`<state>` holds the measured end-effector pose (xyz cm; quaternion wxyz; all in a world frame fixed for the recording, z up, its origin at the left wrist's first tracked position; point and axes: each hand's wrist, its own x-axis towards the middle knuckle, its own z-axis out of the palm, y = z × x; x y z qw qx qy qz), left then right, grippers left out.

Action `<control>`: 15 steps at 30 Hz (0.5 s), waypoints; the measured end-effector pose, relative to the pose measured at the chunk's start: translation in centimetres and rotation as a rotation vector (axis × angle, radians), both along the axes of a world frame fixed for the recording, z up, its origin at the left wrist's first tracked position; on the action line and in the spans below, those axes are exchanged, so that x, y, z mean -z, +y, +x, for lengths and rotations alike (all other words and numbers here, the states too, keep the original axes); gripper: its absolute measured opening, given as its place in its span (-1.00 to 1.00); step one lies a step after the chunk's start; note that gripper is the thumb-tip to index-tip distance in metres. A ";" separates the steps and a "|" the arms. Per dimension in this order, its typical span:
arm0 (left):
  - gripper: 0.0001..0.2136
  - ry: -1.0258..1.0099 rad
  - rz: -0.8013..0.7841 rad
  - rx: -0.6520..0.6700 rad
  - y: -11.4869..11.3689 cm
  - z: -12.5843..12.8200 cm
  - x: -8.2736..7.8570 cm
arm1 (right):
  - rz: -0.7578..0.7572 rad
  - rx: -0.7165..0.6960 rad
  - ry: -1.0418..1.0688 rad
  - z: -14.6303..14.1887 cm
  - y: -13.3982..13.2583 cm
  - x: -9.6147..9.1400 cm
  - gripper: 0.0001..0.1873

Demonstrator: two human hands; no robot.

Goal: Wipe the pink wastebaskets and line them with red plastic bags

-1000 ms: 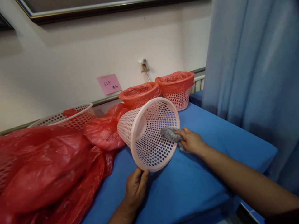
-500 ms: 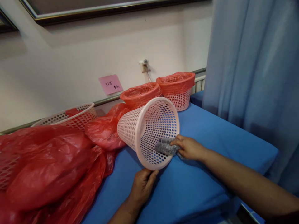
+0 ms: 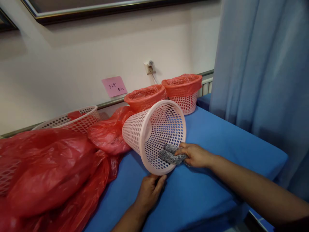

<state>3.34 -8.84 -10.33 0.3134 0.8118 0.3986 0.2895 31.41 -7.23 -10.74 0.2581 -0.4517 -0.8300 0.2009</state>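
A pink perforated plastic wastebasket point(image 3: 134, 129) lies tipped on its side, its round mouth facing me. My left hand point(image 3: 150, 190) grips the lower rim from below, thumb on the near side and the other fingers partly hidden beneath. In my right hand point(image 3: 193, 154) is a folded grey cloth point(image 3: 172, 154), pressed at the inner wall near the right lower rim. The fingers are closed around the cloth.
Two baskets lined with red bags point(image 3: 145, 95) stand behind. Loose red plastic bags point(image 3: 50, 167) cover the left, with another pink basket point(image 3: 89, 120) behind them. A blue cover point(image 3: 231, 141) lies underneath. Blue curtains point(image 3: 256, 71) hang on the right.
My right hand and the cloth have shifted slightly down along the basket's inner wall. The basket and my left hand have barely moved.
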 end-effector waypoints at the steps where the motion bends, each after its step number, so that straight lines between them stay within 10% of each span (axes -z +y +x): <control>1: -0.71 -0.010 0.001 -0.003 -0.1 -0.1 0.0 | 0.005 0.020 0.002 0.1 0.1 0.1 -0.39; 9: -0.68 -0.218 0.191 -0.236 -0.3 -2.4 0.2 | 0.087 0.542 -0.060 2.6 1.6 0.7 -0.42; 15: -0.70 -0.120 0.182 -0.122 -0.1 -1.1 0.3 | 0.051 0.147 -0.040 0.5 0.4 0.2 -0.40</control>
